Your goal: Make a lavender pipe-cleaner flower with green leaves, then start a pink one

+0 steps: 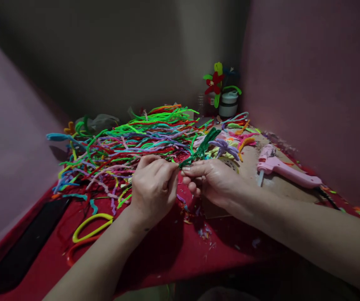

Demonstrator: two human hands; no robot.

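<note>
Between my two hands is a dark green pipe cleaner piece (203, 148), bunched or folded at its upper right end. My left hand (155, 184) is closed, with thumb and forefinger pinching the lower left end of the green piece. Against the same end, my right hand (214, 177) pinches with thumb and forefinger, the other fingers curled below. The fingertips of both hands almost meet. Behind them spreads a big heap of loose pipe cleaners (148, 136) in many colours. A purple pipe cleaner flower (224, 148) lies just beyond my right hand.
A pink glue gun (288, 170) rests on cardboard (245, 167) at right. Scissors (93, 228) with yellow and orange handles lie near my left forearm, beside a long black object (26, 246). At the back stand a white-lidded container (228, 104) and a red pipe cleaner flower (214, 83). Scraps litter the red cloth (167, 259).
</note>
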